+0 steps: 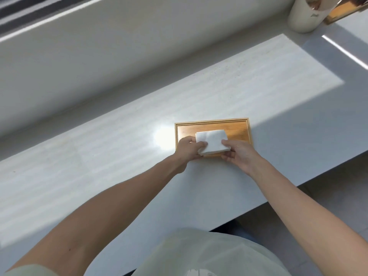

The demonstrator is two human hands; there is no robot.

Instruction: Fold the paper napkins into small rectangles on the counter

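Note:
A white folded paper napkin is held just over a small wooden tray that lies on the white counter. My left hand pinches the napkin's left edge between thumb and fingers. On the other side my right hand grips its right edge, thumb on top. The napkin looks like a thick, roughly square pad of several layers. It covers the tray's near left part.
A cream-coloured cylindrical container stands at the far right corner beside a wooden object. A pale backsplash wall runs along the counter's far side. The counter's front edge falls off at the right, with floor below.

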